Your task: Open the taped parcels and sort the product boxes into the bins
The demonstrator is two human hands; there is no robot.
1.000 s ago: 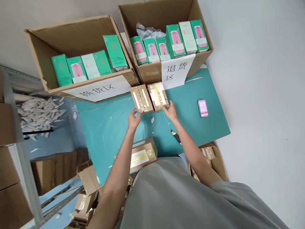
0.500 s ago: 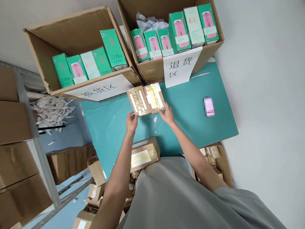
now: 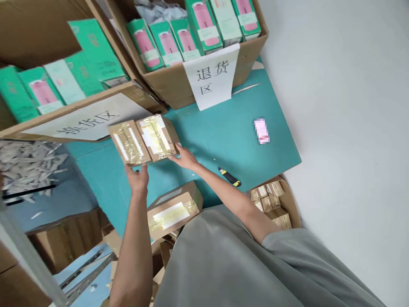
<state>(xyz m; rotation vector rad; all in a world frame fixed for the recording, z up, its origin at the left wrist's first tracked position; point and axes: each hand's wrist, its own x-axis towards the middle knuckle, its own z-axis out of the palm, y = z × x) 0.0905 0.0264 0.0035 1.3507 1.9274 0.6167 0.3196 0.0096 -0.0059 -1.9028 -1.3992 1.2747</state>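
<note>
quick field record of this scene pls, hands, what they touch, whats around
left hand: at near edge of left taped box
right hand: at near corner of right taped box
boxes: side by side, touching, on green table
third taped box: at table's near edge
knife: on table, right of the hands
behind: two cartons of green packs, paper signs

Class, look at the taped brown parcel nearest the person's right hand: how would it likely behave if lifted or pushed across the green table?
The taped parcel looks like stiff cardboard, so it should keep its shape. Its flat base would probably slide, not roll, on the smooth table. The glossy tape may feel slippery under the right hand.
</note>
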